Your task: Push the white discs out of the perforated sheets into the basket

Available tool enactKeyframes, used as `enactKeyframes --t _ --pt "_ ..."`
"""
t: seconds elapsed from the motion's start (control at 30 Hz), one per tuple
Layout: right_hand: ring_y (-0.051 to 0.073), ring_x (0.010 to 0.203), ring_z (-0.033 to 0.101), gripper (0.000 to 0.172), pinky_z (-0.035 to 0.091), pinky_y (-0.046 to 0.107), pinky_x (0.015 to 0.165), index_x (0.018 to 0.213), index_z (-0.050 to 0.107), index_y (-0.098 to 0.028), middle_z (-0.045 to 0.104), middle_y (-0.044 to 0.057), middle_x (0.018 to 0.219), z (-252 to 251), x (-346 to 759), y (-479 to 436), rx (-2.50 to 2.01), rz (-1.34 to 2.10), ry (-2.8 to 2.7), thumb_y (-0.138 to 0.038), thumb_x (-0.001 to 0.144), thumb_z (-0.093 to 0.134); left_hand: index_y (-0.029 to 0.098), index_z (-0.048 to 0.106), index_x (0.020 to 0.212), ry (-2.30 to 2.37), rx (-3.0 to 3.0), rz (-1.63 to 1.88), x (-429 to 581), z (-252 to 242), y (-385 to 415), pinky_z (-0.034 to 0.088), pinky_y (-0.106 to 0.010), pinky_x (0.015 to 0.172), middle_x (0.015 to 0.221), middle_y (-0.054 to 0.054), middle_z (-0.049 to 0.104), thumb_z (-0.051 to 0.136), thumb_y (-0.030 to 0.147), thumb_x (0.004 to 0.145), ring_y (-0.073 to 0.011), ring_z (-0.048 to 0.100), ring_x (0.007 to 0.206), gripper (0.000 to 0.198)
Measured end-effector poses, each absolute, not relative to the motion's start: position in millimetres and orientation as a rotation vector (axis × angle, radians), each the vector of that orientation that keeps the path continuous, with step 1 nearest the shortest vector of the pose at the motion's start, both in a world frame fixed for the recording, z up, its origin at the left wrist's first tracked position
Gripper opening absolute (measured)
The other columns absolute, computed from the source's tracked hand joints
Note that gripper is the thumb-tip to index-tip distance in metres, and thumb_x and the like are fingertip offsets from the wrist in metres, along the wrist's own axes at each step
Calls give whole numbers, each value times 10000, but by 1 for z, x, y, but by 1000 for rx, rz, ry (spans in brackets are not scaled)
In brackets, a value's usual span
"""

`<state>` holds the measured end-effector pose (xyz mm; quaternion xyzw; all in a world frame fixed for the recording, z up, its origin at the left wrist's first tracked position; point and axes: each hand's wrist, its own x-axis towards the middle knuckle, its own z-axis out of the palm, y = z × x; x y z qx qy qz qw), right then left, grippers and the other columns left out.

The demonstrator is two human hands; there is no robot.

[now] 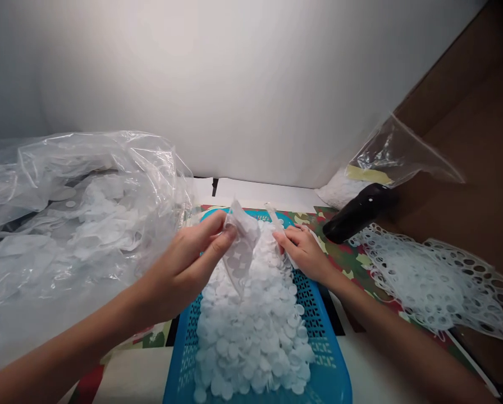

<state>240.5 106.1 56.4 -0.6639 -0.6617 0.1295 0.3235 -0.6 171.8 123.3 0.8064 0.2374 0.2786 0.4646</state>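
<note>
Head view: left hand (pixel 184 269) pinched perforated white sheet (pixel 239 247) between thumb and fingers, above white discs (pixel 251 325) heaped in blue plastic basket (pixel 319 359). Right hand (pixel 304 252) pressed together beside narrow white strip (pixel 275 220), grip unclear. Clear plastic bag (pixel 66 224) lay left; punched-out white sheet (pixel 437 280) right.

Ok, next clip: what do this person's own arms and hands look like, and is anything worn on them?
The left hand and right hand are bare, without gloves. The left forearm and right forearm are bare too, with no sleeve in view. No ring, watch or bracelet shows.
</note>
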Motion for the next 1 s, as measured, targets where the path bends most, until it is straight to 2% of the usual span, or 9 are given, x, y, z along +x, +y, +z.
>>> enactKeyframes --t 0.17,0.23,0.33,0.4,0.47,0.6,0.7,0.87,1.0 --pt "146 650 519 432 183 438 1040 531 496 -192 513 -41 559 61 239 110 -1689 282 -1718 -339 934 443 194 500 776 674 1934 798 -2 125 178 419 -241 590 713 25 473 394 341 951 -119 477 659 251" --pt "149 683 524 421 236 411 1007 554 508 -192 527 -31 604 69 235 110 -1644 258 -1694 -357 936 442 192 493 748 704 1977 839 -3 127 181 407 -239 579 691 27 480 415 341 941 -119 484 649 256" --pt "128 631 487 419 390 294 739 595 526 -193 472 -27 612 85 228 111 -1568 289 -1647 -403 945 432 193 508 777 721 2106 878 -4 129 183 402 -240 574 699 23 531 436 331 936 -125 518 653 223" --pt "105 536 413 404 365 253 579 656 565 -200 378 -45 560 93 222 112 -1528 346 -1614 -433 953 421 197 517 821 682 2237 842 -5 129 179 395 -240 569 703 25 552 444 299 935 -117 522 626 170" --pt "93 492 362 404 329 241 505 717 596 -206 337 -50 549 97 218 112 -1495 388 -1575 -463 959 401 209 536 890 551 2393 635 -6 129 172 388 -248 571 732 27 590 453 263 928 -116 537 613 106" --pt "78 453 331 398 267 239 422 764 641 -208 408 -38 569 96 213 108 -1334 520 -1432 -500 938 434 235 589 950 130 2494 -96 -9 132 159 415 -273 609 836 7 666 583 308 846 -168 620 708 127" --pt "86 481 416 307 353 245 463 820 660 -225 483 -32 585 93 213 103 -1199 595 -1423 -430 944 470 238 599 940 166 2509 -201 -9 129 163 421 -284 631 868 -6 667 553 352 867 -189 631 763 142" --pt "107 665 557 110 462 241 601 924 628 -239 606 -14 759 80 216 96 -1168 676 -1416 -305 923 540 214 571 908 520 2629 90 2 103 181 401 -306 663 899 -20 640 431 304 928 -198 603 795 168" --pt "112 633 525 188 445 250 617 780 549 -224 552 -27 674 74 220 91 -1249 581 -1299 -330 931 519 192 556 988 598 2608 152 14 81 179 413 -339 735 973 -56 617 472 330 908 -227 587 881 180"
